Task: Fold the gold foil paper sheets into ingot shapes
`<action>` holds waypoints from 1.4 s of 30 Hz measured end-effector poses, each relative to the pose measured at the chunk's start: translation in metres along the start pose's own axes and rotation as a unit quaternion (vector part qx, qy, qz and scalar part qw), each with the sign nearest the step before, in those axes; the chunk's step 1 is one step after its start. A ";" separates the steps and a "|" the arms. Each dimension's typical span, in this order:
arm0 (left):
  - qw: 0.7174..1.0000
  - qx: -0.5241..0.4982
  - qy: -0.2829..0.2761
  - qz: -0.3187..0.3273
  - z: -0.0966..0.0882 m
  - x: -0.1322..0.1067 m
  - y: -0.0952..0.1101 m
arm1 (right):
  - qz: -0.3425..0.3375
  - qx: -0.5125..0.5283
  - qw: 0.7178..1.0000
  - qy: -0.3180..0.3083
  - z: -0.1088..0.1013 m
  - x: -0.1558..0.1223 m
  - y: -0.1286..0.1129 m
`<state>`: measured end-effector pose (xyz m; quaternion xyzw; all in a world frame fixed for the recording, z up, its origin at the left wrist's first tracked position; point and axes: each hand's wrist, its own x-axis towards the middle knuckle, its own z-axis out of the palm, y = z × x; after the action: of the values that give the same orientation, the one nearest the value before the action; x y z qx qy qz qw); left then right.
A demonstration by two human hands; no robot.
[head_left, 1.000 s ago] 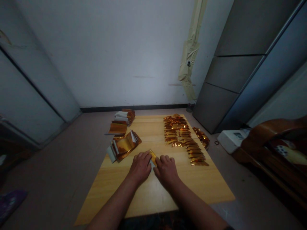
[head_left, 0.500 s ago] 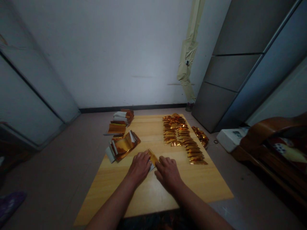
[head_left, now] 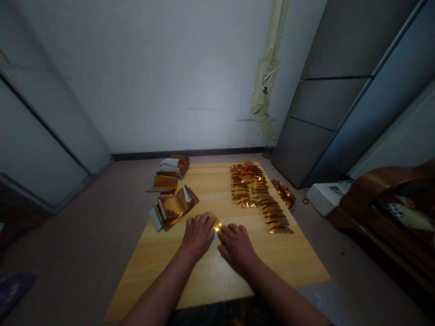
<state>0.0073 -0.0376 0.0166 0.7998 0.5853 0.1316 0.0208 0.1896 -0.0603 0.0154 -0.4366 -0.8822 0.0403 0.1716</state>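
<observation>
A small sheet of gold foil paper (head_left: 216, 223) lies on the wooden table between my hands, its gold side catching the light. My left hand (head_left: 199, 233) presses on its left part with curled fingers, hiding that side. At its right edge, my right hand (head_left: 236, 244) grips with fingers bent together; the fingertips are partly hidden. To the left of my left hand sits a loose stack of gold paper sheets (head_left: 175, 206) with pale undersides. Rows of folded gold paper pieces (head_left: 272, 208) lie to the right, overlapping one another.
The wooden table (head_left: 288, 262) stands before a white wall. More paper stacks (head_left: 165, 182) sit at its far left edge. Beyond the right edge is a container of gold pieces (head_left: 284, 194). A grey refrigerator (head_left: 316, 99), a white box (head_left: 324, 197) and wooden furniture (head_left: 374, 203) stand right.
The gold paper's right side has been folded over, so the pale underside is now mostly covered. My fingers have moved slightly along it.
</observation>
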 end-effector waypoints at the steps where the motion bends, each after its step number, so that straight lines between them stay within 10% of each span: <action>1: 1.000 0.001 -0.003 0.000 -0.002 0.001 0.001 | 0.001 0.001 1.000 -0.002 -0.001 0.000 0.000; 19: 1.000 -0.008 0.011 0.003 -0.001 0.005 -0.003 | 0.017 0.018 1.000 -0.014 -0.016 -0.016 -0.001; 31: 1.000 -0.007 -0.012 0.007 0.003 0.005 -0.007 | 0.039 0.055 0.997 -0.022 -0.007 0.037 -0.008; 42: 0.999 0.038 -0.003 -0.004 0.005 0.001 -0.003 | 0.008 0.066 0.998 -0.010 -0.020 -0.005 0.003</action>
<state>0.0056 -0.0354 0.0115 0.7981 0.5930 0.1068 -0.0068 0.2015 -0.0634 0.0322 -0.4308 -0.8758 0.1042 0.1911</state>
